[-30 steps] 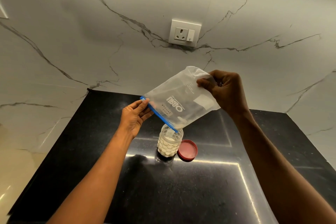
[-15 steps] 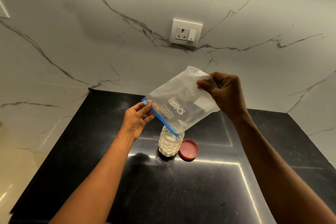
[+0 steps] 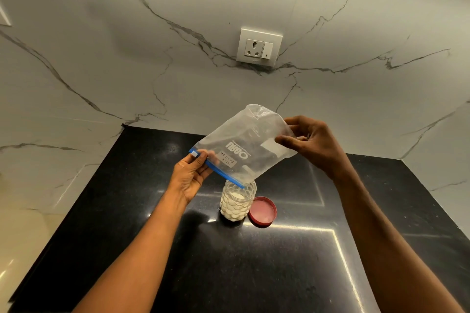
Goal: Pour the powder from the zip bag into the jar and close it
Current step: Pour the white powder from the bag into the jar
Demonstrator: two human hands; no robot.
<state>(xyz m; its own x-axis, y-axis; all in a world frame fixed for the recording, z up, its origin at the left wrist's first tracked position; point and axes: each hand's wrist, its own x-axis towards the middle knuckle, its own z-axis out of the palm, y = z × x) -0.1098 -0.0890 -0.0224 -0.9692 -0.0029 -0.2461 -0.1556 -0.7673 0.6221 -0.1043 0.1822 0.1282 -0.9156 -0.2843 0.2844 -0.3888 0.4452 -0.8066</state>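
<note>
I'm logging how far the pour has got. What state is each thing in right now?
Zip bag: tilted mouth-down over the jar, looks almost empty.
Jar: upright, uncapped, mostly full of white powder.
Red lid: off, beside the jar.
Left hand: pinches the blue zip.
Right hand: pinches the bag's bottom.

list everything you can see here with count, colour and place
zip bag: 1, clear with blue zip strip, held tilted above the jar, zip end down
jar: 1, clear, holding white powder, upright on the countertop, lid off
lid: 1, red, lying on the countertop right of the jar
countertop: 1, black
wall socket: 1, white, on the marble wall
left hand: 1, grip on the bag's zip corner
right hand: 1, pinching the bag's raised bottom end
</note>
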